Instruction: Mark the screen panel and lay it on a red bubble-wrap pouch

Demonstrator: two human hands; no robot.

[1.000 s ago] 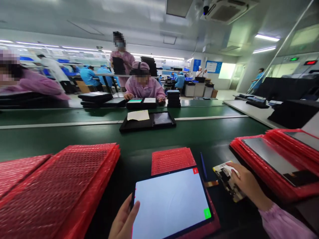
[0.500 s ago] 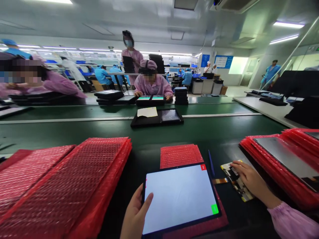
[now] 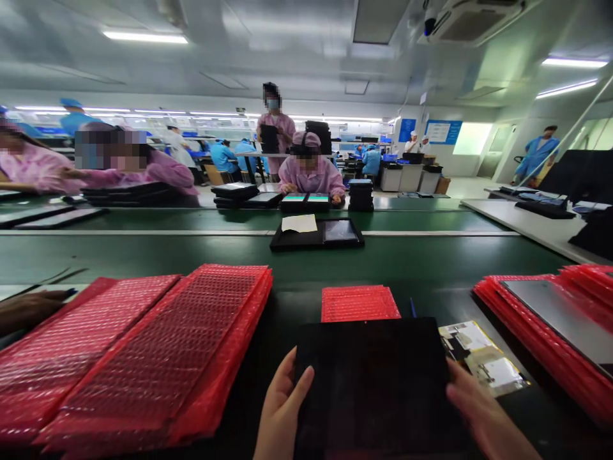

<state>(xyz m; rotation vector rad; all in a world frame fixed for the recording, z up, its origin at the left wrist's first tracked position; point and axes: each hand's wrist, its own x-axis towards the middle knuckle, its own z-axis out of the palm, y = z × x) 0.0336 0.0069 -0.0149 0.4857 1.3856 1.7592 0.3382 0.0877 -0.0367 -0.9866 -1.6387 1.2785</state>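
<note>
A black tablet panel (image 3: 373,377) with a dark screen lies in front of me over a small stack of red bubble-wrap bags (image 3: 359,303). My left hand (image 3: 280,409) grips its left edge, thumb on the glass. At the panel's right edge is my right hand (image 3: 483,415), holding it too. A circuit board in clear wrap (image 3: 483,358) lies just right of the panel, with nothing touching it. A blue pen (image 3: 412,308) lies behind the panel.
Large stacks of red bubble-wrap bags (image 3: 143,351) fill the left. Panels on red bags (image 3: 550,319) sit at the right. A black tray with paper (image 3: 316,235) rides the green conveyor (image 3: 191,255). Workers in pink sit opposite; another person's hand (image 3: 29,310) rests far left.
The panel's white screen has gone dark. My right hand left the circuit board and moved to the panel's right edge. The view shifted left.
</note>
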